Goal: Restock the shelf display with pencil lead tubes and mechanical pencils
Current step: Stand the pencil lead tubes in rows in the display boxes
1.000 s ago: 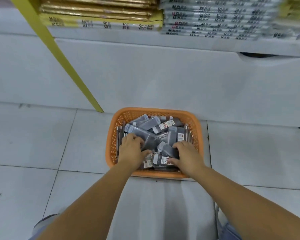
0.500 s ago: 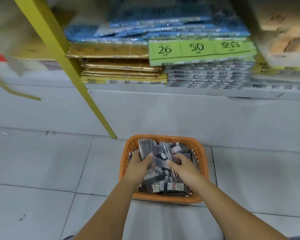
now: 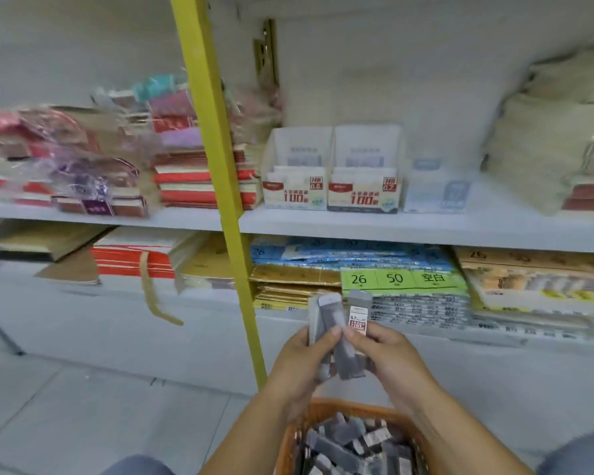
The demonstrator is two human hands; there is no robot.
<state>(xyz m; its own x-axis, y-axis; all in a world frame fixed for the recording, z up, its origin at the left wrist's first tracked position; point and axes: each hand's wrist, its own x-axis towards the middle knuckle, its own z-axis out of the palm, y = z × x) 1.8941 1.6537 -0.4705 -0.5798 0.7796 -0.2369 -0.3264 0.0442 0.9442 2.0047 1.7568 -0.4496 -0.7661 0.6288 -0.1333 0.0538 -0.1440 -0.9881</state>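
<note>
Several lead tubes [image 3: 338, 332] bunched. Risk: loose bundle fans, tube drops into orange basket [image 3: 336, 407] or onto floor [image 3: 83, 423] during lift; 0.7 tube misfiled in 0.5 display box [image 3: 295, 193]. Grip: left hand [image 3: 306, 365] curled round bundle's left side, right hand [image 3: 391, 358] pinching right side; bundle above basket, below display shelf [image 3: 426, 228].

Nearest sits the basket [image 3: 326, 406] of lead tubes [image 3: 350, 443], the left hand [image 3: 306, 365] and right hand [image 3: 391, 354] gripping several above it; far behind, display boxes [image 3: 362, 193] stand on the shelf [image 3: 391, 228] right of the post [image 3: 216, 166].
</note>
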